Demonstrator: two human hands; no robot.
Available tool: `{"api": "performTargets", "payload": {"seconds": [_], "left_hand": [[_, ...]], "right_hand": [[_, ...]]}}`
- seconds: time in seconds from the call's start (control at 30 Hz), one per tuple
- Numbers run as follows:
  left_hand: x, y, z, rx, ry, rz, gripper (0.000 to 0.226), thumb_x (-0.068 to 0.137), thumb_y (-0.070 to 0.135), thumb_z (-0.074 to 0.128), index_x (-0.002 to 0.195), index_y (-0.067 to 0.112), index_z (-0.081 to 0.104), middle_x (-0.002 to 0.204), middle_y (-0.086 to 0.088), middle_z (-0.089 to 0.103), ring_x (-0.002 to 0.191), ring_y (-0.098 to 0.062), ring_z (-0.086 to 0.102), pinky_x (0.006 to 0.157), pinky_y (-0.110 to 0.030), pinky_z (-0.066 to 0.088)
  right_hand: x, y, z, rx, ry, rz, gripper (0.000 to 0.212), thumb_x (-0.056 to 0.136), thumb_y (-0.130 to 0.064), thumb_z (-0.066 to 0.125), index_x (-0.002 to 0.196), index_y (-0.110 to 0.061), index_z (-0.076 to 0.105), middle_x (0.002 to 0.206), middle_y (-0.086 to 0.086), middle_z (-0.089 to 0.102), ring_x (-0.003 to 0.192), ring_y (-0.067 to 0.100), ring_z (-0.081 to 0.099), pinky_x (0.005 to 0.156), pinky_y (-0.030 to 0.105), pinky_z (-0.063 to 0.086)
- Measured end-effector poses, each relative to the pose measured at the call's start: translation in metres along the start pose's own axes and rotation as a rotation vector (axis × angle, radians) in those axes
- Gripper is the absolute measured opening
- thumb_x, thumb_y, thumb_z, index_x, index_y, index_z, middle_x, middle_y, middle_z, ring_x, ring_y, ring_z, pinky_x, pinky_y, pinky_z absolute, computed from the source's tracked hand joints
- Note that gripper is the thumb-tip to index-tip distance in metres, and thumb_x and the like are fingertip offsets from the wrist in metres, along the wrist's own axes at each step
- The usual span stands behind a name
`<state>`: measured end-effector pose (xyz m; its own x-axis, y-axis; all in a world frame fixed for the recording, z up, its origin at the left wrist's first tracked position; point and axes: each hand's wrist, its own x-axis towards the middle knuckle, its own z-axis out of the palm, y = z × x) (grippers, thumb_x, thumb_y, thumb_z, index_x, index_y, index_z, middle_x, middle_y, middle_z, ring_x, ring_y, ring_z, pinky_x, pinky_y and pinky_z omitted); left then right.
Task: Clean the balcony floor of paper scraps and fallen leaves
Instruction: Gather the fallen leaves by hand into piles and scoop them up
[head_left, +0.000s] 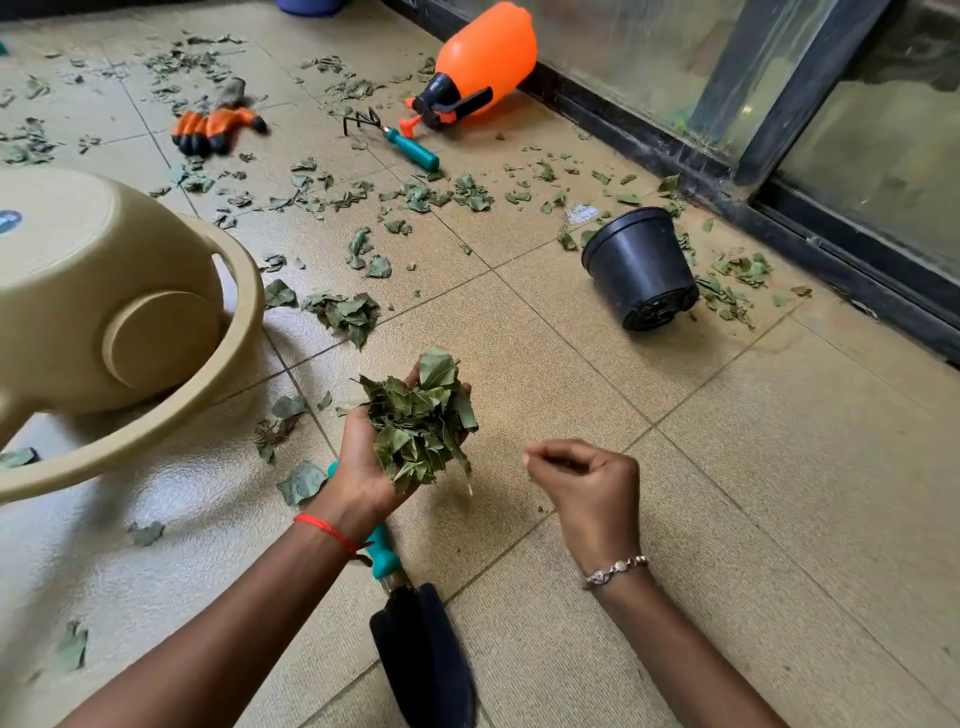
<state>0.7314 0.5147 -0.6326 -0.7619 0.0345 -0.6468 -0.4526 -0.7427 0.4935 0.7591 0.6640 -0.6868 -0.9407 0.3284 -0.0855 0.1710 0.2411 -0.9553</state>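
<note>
Leaves (421, 421) cupped in left hand (363, 467), black pot (639, 265) on side

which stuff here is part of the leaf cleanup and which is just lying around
Job: left hand holding bunch of leaves; scattered leaves; white paper scrap.
Lying about: trowel; hand rake; gardening gloves; orange sprayer; tipped black pot; beige basin.

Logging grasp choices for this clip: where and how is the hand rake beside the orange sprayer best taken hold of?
Probably the teal handle, from above at its near end: the hand rake lies flat, tines pointing away, and the nozzle of the orange sprayer crowds the shaft.
</note>
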Motion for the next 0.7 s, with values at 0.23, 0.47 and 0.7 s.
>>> {"api": "performTargets", "payload": {"seconds": [0.23,0.47,0.7], "left_hand": [[0.017,-0.010,-0.005,-0.144,-0.136,-0.086,0.031,0.018,0.009,0.074,0.047,0.001,0.067,0.054,-0.011,0.066,0.044,-0.020,0.065,0.034,-0.028,0.048],[0.036,-0.014,-0.015,-0.176,-0.226,-0.119,0.045,0.016,-0.003,0.084,0.059,0.003,0.069,0.062,-0.012,0.067,0.052,-0.023,0.066,0.044,-0.032,0.054],[0.019,-0.017,0.000,-0.126,-0.174,-0.113,0.018,0.047,0.012,0.058,0.052,-0.001,0.070,0.060,-0.017,0.067,0.046,-0.025,0.066,0.035,-0.033,0.051]], "right_hand": [[-0.002,-0.067,0.035,0.090,0.008,-0.460,0.018,0.071,0.007,0.072,0.081,-0.008,0.074,0.079,0.000,0.072,0.075,0.005,0.068,0.071,0.019,0.055],[0.012,-0.066,0.045,-0.139,-0.009,-0.625,0.024,0.066,0.007,0.074,0.085,-0.009,0.075,0.080,0.002,0.072,0.074,0.009,0.065,0.072,0.019,0.051],[0.012,-0.038,0.034,0.503,0.101,-0.051,0.017,0.087,-0.009,0.060,0.092,-0.023,0.068,0.104,-0.002,0.069,0.100,0.010,0.064,0.082,0.022,0.052]]}}
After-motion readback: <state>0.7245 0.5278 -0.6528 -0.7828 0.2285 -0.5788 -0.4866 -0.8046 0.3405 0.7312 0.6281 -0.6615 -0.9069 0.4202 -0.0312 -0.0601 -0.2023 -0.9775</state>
